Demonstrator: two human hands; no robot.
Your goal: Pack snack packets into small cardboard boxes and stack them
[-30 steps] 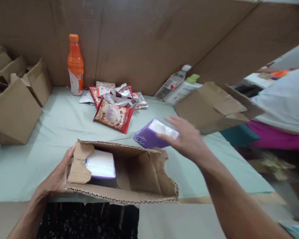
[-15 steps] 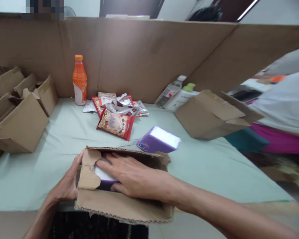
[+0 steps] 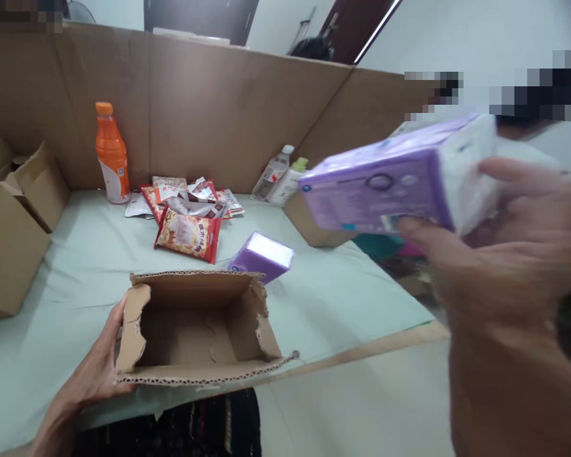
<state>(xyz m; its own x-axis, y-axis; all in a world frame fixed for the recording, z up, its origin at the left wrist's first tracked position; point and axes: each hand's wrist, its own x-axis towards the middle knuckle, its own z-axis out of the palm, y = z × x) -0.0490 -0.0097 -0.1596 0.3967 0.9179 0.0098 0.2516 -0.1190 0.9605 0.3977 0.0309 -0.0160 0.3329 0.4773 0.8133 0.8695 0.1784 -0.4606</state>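
Note:
My right hand [image 3: 509, 254] grips a purple and white pack of tissues [image 3: 375, 181] by one end, raised above the table's right side. Thumb below and fingers behind, it is slightly blurred. At the table's front edge, my left hand [image 3: 92, 371] clasps the left end of a cardboard box [image 3: 136, 330] with ragged, torn flaps. The box's open top faces me, and its bare inner walls and bottom show. Just behind the box's far right corner lies a second purple tissue pack [image 3: 269, 257].
Behind the box are several red snack packets [image 3: 188, 235] and an orange drink bottle [image 3: 111, 155]. A clear bottle [image 3: 272, 174] and a green-capped white bottle [image 3: 290, 181] lean by another carton [image 3: 314, 228]. More cartons [image 3: 9, 247] stand left. A tall cardboard panel [image 3: 228, 108] borders the back.
My right hand has come out of the box with the tissue pack and moved up and right. The left hand still holds the box. The view has shifted to the right.

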